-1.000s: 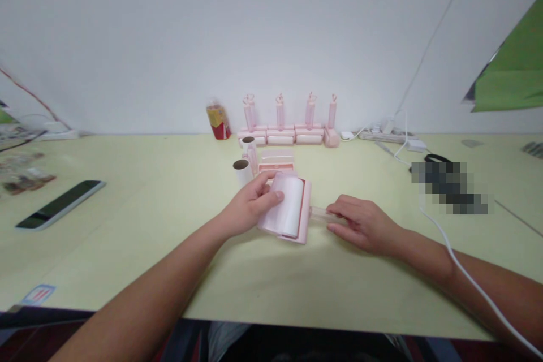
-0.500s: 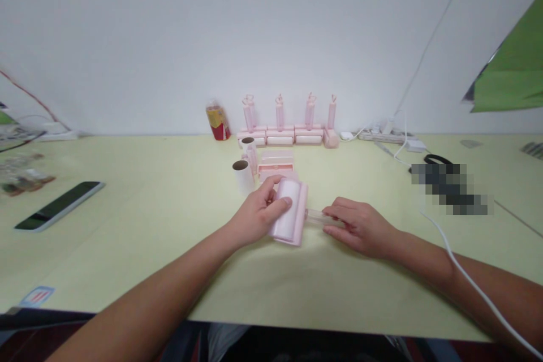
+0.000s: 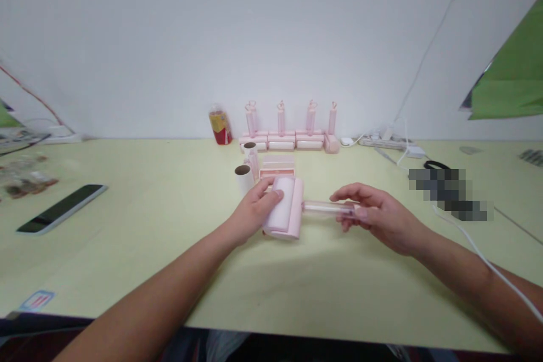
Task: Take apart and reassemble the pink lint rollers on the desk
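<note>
A pink lint roller [image 3: 281,203] with a white sheet roll lies sideways above the table. My left hand [image 3: 249,210] is closed around its head, thumb across the white roll. From the head's right side runs a clear handle [image 3: 324,208]. At the handle's far end, my right hand [image 3: 382,216] has its thumb against it and the fingers loosely curled around it. Beyond the left hand stand white paper rolls [image 3: 243,179] with brown cores. Beside them lies an open pink case part [image 3: 276,173], partly hidden behind the roller head.
Several assembled lint rollers [image 3: 281,141] stand along the wall, handles up. A yellow-and-red bottle [image 3: 220,126] is left of them. A phone [image 3: 63,208] lies at left. A power strip [image 3: 382,142] and white cable [image 3: 464,235] are at right.
My right hand has shifted right along the handle and its fingers have loosened, so more of the handle shows. The roller head, still in my left hand, has moved slightly left.
</note>
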`<state>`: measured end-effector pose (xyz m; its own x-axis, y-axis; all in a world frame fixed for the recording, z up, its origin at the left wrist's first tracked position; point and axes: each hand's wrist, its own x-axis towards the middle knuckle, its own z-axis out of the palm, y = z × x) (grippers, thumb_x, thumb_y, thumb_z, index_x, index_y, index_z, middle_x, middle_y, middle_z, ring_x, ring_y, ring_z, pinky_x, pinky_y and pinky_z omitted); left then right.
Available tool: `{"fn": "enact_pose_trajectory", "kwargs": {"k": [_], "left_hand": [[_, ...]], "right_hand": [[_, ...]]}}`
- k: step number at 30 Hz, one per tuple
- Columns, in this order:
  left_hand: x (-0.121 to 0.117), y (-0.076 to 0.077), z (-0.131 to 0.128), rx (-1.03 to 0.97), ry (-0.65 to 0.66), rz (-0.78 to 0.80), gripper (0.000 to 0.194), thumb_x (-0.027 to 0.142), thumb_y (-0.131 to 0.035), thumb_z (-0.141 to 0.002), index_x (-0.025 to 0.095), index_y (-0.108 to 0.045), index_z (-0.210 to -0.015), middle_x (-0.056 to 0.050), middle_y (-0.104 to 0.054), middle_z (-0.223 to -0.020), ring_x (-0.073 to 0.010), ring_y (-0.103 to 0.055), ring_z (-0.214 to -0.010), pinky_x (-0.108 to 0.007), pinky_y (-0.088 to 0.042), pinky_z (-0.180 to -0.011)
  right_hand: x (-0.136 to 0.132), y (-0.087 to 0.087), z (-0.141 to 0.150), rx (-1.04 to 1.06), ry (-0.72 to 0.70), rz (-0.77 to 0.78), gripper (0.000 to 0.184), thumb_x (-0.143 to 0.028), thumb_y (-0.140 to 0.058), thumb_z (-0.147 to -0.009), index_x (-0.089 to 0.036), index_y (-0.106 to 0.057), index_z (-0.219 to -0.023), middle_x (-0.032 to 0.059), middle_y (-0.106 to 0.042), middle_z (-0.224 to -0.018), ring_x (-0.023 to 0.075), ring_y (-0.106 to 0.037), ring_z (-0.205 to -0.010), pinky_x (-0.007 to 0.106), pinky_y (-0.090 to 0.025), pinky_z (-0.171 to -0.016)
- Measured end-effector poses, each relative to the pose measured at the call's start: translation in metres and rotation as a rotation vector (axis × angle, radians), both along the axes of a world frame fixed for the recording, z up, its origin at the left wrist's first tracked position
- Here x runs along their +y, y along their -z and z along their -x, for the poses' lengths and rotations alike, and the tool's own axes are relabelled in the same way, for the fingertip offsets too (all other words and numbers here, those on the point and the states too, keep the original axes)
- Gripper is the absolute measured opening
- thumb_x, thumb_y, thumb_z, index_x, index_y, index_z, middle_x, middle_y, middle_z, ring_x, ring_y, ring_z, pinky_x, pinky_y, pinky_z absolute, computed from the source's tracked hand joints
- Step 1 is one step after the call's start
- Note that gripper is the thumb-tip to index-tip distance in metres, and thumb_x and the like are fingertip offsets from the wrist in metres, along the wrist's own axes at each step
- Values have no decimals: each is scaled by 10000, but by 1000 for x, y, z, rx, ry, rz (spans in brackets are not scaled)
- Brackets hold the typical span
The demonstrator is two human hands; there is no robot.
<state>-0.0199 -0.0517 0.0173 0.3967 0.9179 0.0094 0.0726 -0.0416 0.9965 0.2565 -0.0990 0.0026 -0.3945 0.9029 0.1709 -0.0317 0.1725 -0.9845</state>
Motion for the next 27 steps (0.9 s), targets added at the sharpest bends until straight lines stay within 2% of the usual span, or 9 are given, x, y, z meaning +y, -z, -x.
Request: {"fn": "enact_pose_trajectory", "kwargs": {"k": [2,4,9,13,16,20,24,27], "left_hand": [[1,1,0,-22,-26,12,510,465,-559,-877,205,-465,-1306,-34,-631,-845,-156,-604,-655,-227,-465,-521],[-2,2,-1,-29,2,30,547,511,-523,-897,231,-419,-1355,-18,-607,-796,-150,-590,-603,-227,-464,-470],[-11,5,-6,52,93,35,609,570,-491,-903,255,-373,-1411,9,-551,-714,-137,-583,-519,-213,-463,-381],[-10,7,-3,82,68,22,693,553,-466,-924,254,-207,-1493,-82,-641,-957,-150,-651,-589,-192,-450,-366],[-7,9,1,103,81,-8,674,522,-494,-921,212,-257,-1471,-125,-650,-1045,-145,-654,-600,-194,-450,-370],[-6,10,3,130,120,-37,604,486,-555,-895,173,-398,-1387,-98,-647,-972,-140,-641,-594,-190,-440,-372],[-9,11,2,150,158,-63,481,479,-556,-893,180,-531,-1269,-66,-640,-925,-122,-621,-582,-185,-436,-396],[-12,9,2,169,178,-95,406,463,-558,-893,168,-605,-1168,-40,-622,-841,-114,-604,-583,-182,-433,-424]], "right_hand": [[0,-5,1,148,53,10,395,-408,-662,-843,-258,-528,-1183,99,-595,-1223,222,-665,-949,421,-558,-833],[0,-9,5,197,115,-19,394,-390,-670,-841,-291,-509,-1186,86,-567,-1288,212,-667,-968,440,-559,-865],[9,-22,18,145,243,-102,255,-352,-654,-863,-250,-556,-1075,60,-623,-1125,153,-661,-767,382,-591,-750],[38,-42,8,62,336,-230,236,-340,-684,-832,-212,-589,-1006,39,-619,-962,130,-610,-671,324,-578,-647],[75,-51,-10,-40,479,-398,244,-342,-708,-802,-218,-585,-972,19,-605,-888,119,-570,-616,297,-565,-576],[134,-42,-40,-305,634,-445,184,-328,-689,-807,-205,-591,-902,14,-597,-796,115,-568,-560,266,-541,-512],[183,-20,-61,-469,725,-323,124,-264,-650,-817,-177,-574,-862,26,-596,-734,121,-572,-548,244,-514,-460],[208,-9,-72,-525,785,-274,103,-227,-638,-810,-171,-557,-837,21,-585,-704,116,-561,-528,221,-489,-422]]}}
